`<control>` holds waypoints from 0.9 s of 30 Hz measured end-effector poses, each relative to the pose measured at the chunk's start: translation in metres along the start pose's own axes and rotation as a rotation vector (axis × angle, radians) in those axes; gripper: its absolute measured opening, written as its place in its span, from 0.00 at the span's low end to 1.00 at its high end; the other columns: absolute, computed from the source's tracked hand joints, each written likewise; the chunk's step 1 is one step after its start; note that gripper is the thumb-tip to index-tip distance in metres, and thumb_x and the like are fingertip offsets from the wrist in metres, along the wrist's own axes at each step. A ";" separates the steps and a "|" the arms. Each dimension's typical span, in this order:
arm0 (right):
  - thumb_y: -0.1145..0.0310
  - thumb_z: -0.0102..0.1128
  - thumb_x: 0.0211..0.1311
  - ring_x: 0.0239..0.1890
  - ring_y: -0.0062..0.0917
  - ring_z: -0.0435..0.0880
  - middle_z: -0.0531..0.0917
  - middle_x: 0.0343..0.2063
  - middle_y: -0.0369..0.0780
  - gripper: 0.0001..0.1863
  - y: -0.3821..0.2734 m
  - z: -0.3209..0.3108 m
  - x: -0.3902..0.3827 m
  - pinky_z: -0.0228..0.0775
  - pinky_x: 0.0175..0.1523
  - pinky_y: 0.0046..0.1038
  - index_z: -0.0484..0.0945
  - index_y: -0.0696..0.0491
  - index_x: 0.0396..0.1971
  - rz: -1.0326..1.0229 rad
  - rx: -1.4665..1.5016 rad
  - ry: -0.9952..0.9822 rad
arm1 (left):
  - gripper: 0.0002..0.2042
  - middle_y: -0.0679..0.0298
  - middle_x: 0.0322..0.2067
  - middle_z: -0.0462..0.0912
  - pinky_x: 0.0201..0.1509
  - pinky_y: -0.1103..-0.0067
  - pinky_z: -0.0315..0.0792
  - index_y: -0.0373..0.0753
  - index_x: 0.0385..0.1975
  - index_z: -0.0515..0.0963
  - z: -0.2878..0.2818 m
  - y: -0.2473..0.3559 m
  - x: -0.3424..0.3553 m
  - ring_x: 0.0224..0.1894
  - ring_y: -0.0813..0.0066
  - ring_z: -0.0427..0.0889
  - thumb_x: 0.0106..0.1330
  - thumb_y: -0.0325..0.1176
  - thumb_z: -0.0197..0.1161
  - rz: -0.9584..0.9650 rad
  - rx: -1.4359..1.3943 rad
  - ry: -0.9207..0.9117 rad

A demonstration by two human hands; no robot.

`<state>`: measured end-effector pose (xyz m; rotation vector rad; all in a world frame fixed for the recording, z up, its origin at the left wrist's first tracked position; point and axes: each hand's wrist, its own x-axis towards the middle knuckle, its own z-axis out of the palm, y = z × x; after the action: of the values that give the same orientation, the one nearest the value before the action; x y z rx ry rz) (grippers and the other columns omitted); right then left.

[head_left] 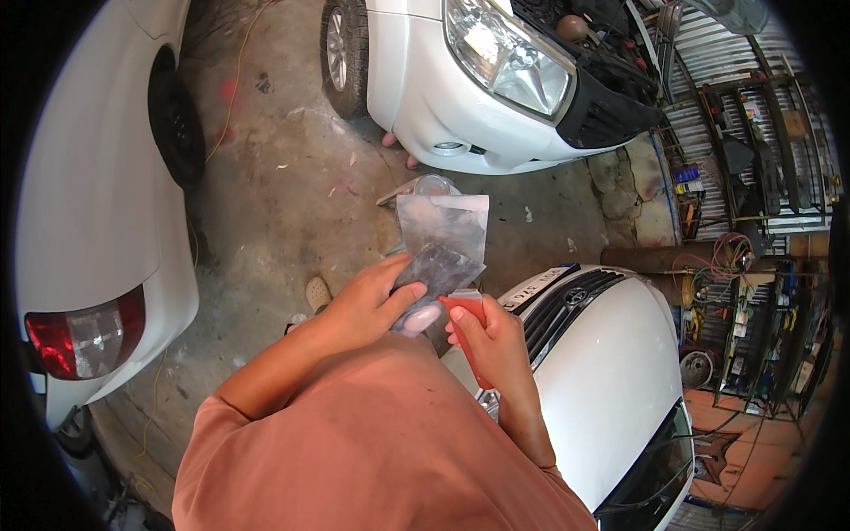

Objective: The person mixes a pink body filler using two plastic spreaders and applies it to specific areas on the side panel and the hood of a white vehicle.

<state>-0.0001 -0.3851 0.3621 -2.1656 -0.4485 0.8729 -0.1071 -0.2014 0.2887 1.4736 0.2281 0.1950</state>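
Note:
My left hand (pixel 372 305) grips overlapping thin grey plates, a larger smudged upper sheet (pixel 443 217) and a darker smaller one (pixel 436 265), with a pale pink blob of paste (pixel 418 320) near my thumb on the lower end. Beside it on the right, my right hand (pixel 496 341) is closed around a red-handled spreader (pixel 471 323), its pale blade against or very near the plates' edge; which, I cannot tell. Partly hidden behind the upper sheet is a round clear container (pixel 434 184).
A white car front (pixel 452 106) is ahead, another white car's rear (pixel 115 230) at left, a white bonnet (pixel 602 372) low at right. A yellow cord (pixel 232 106) crosses the stained concrete floor (pixel 266 203). A beige sandal (pixel 319 292) shows below. Cluttered metal racks (pixel 744 159) line the right wall.

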 end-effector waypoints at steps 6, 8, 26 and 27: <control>0.67 0.60 0.72 0.30 0.18 0.85 0.88 0.31 0.41 0.13 0.001 0.002 0.002 0.78 0.36 0.22 0.82 0.61 0.46 -0.008 -0.086 0.008 | 0.22 0.42 0.57 0.78 0.60 0.65 0.72 0.29 0.63 0.71 0.002 0.005 -0.007 0.56 0.41 0.78 0.73 0.34 0.58 0.073 0.222 0.025; 0.67 0.60 0.72 0.29 0.19 0.85 0.88 0.31 0.41 0.13 0.001 0.005 0.002 0.77 0.36 0.23 0.82 0.61 0.46 -0.012 -0.111 0.020 | 0.22 0.42 0.57 0.77 0.60 0.64 0.73 0.29 0.64 0.70 0.005 0.005 -0.009 0.56 0.40 0.78 0.73 0.34 0.58 0.105 0.308 0.050; 0.65 0.59 0.74 0.34 0.20 0.86 0.88 0.35 0.39 0.11 -0.022 -0.078 -0.017 0.79 0.40 0.24 0.81 0.59 0.43 -0.223 0.515 0.402 | 0.16 0.59 0.48 0.84 0.54 0.74 0.77 0.33 0.57 0.74 0.003 -0.058 0.045 0.47 0.72 0.84 0.74 0.32 0.60 -0.385 -0.637 0.182; 0.65 0.59 0.75 0.35 0.17 0.85 0.87 0.36 0.37 0.11 -0.015 -0.089 -0.016 0.78 0.41 0.22 0.81 0.59 0.44 -0.233 0.613 0.438 | 0.16 0.59 0.48 0.84 0.54 0.74 0.77 0.33 0.57 0.74 0.004 -0.057 0.050 0.47 0.72 0.84 0.74 0.33 0.60 -0.392 -0.634 0.186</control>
<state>0.0508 -0.4294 0.4242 -1.6252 -0.1723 0.3245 -0.0584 -0.1967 0.2301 0.7616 0.5454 0.0733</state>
